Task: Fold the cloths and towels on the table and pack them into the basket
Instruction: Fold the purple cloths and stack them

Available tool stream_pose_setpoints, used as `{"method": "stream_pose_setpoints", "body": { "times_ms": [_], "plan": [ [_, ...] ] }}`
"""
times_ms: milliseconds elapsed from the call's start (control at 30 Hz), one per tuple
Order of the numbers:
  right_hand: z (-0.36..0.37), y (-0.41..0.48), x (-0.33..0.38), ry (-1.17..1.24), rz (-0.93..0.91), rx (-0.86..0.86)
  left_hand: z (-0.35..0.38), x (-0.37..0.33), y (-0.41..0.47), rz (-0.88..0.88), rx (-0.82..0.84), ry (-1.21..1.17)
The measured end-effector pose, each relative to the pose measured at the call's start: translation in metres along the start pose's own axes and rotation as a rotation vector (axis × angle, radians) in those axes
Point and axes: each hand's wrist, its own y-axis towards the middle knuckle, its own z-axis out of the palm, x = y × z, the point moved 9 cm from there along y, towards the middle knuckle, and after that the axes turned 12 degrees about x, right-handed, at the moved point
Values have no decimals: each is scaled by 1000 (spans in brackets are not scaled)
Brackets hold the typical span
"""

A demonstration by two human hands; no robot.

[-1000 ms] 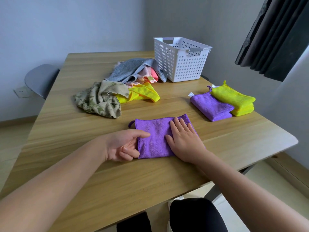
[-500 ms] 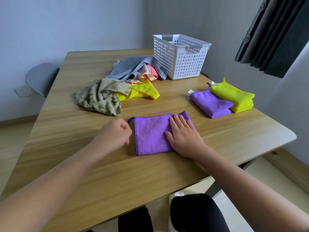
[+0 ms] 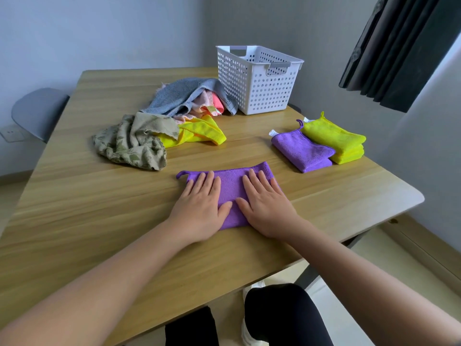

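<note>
A folded purple cloth (image 3: 233, 186) lies flat near the table's front edge. My left hand (image 3: 202, 208) presses its left half with straight fingers, and my right hand (image 3: 265, 208) presses its right half the same way. To the right lie a folded purple cloth (image 3: 303, 151) and a stack of folded yellow cloths (image 3: 336, 141). An unfolded heap sits further back: an olive patterned cloth (image 3: 129, 143), a yellow cloth (image 3: 199, 134), a grey towel (image 3: 182, 96) and pink cloths (image 3: 209, 106). The white perforated basket (image 3: 257, 81) stands at the back.
The wooden table (image 3: 87, 208) has bare room at the left and front. A grey chair (image 3: 37, 111) stands past the left edge. Dark curtains (image 3: 399, 46) hang at the upper right. My dark-clad legs (image 3: 282, 318) show below the table's front edge.
My left hand has left the cloth's left edge, lifted away, then come down flat on the cloth. The right hand stayed pressing the cloth.
</note>
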Motion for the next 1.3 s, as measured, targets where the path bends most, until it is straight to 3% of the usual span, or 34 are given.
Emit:
{"method": "stream_pose_setpoints", "body": {
  "times_ms": [167,267,333,433,500,600,733,900,1000,1133,1300],
  "plan": [
    [2,-3,1,-4,-36,25,-1,0,-9,-35,19,-42],
    [-2,-3,-7,-61,-134,87,-4,-9,-26,-62,58,47],
    [-9,-5,-23,-134,-151,86,-27,-14,-36,-45,-60,84],
    [-30,-21,-33,-115,-162,-54,-56,-13,-41,70,-268,-14],
    [-32,-41,-19,47,-272,-97,-37,-18,-37,162,-141,-21],
    [-10,-74,-3,142,-424,-4,5,-26,-38,169,65,11],
    [16,-109,-16,37,-459,62,17,-31,-58,138,63,-3],
    [14,-125,-8,-162,-458,-233,16,-51,-86,151,13,8],
    [18,-128,-3,-74,-517,-286,5,-57,-106,157,-52,45],
    [21,-140,-19,182,-543,-251,-6,-63,-133,332,-283,77],
    [13,-139,-31,568,-480,-113,-11,-55,-136,541,-377,-292]
  ]
}}
